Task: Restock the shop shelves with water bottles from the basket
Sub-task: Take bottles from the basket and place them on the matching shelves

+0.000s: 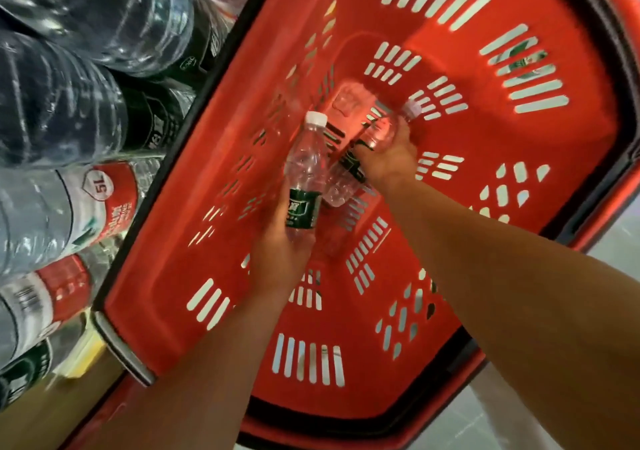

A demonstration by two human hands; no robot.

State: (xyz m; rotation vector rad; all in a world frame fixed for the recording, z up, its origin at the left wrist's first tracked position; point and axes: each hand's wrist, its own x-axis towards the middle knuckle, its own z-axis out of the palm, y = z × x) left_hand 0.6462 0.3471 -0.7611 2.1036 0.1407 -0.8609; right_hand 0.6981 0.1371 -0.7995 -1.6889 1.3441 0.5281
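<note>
Both my arms reach down into a red plastic basket [194, 242] with slotted walls. My left hand [282, 252] grips a small clear water bottle [306, 169] with a white cap and a dark green label, held nearly upright above the basket floor. My right hand [389, 159] is closed around a second bottle of the same kind [381, 134], which lies tilted with its white cap pointing up and right. The two bottles almost touch near their labels. No other bottles show on the basket floor.
Large 5 L water jugs [69, 207] with red and white labels, and darker wrapped jugs [52, 103], are packed along the left side of the basket. The basket's black rim and handle [606, 69] run along the right. Pale floor tiles [519, 415] show at the bottom right.
</note>
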